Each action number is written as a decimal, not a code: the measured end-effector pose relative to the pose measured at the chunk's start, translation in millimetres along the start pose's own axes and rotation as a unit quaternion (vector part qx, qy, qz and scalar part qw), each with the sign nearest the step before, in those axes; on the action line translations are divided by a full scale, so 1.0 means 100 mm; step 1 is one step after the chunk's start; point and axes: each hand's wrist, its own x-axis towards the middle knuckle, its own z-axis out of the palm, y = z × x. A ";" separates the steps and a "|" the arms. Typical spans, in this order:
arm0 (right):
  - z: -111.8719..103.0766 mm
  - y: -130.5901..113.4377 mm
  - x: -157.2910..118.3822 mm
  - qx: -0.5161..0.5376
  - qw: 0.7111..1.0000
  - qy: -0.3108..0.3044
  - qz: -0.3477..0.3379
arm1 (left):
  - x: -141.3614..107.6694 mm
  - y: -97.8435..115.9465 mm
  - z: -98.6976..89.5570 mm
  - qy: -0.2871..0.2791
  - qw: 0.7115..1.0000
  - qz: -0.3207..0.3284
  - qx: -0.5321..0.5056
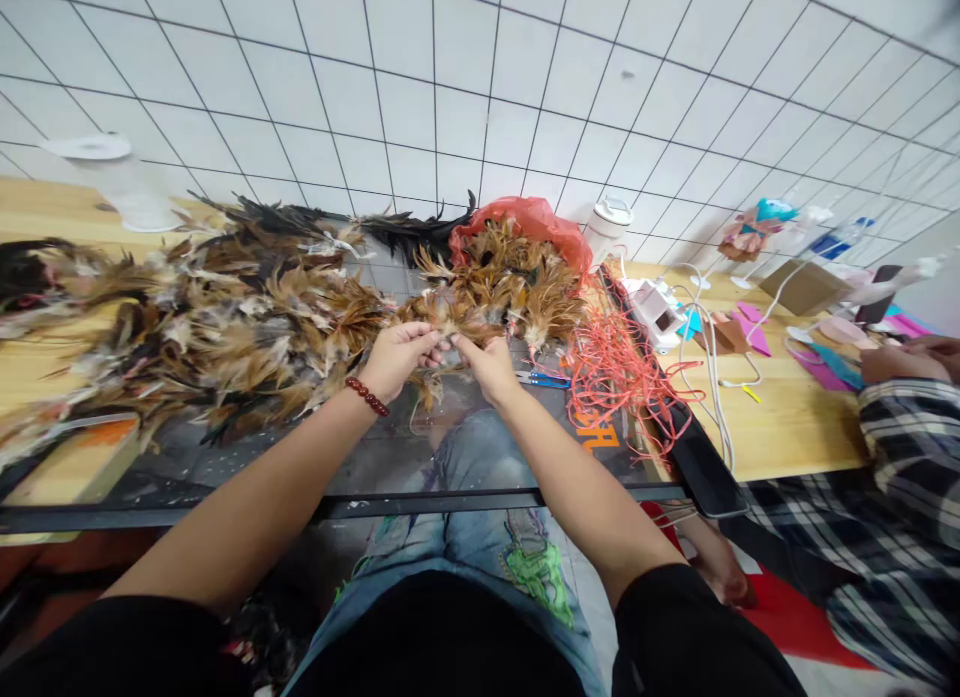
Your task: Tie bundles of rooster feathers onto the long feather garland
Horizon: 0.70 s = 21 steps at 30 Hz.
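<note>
My left hand (403, 357), with a bead bracelet (367, 396) at its wrist, is closed in a pinch near the table's middle. Close beside it, my right hand (487, 364) pinches too. Between the fingertips of both is a small bunch of brown feathers (472, 322); the exact spot they grip is too small to make out. Behind and to the left spreads a large heap of brown and cream feathers (277, 317). A red plastic bag (536, 220) full of brown feathers (517, 272) lies just past my right hand. Blue-handled snips (546, 380) rest beside that hand.
Tangled red cord (611, 362) lies to the right, with a black phone (705, 467) at the table edge. Beyond are a white cup (609, 222), a white device (658, 315) and cables. A co-worker's plaid sleeve (911, 427) is at far right. A tiled wall (465, 87) stands behind.
</note>
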 end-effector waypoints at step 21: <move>-0.02 0.02 0.00 0.025 0.999 -0.029 -0.023 | 0.00 -0.01 0.03 0.027 0.999 -0.014 -0.023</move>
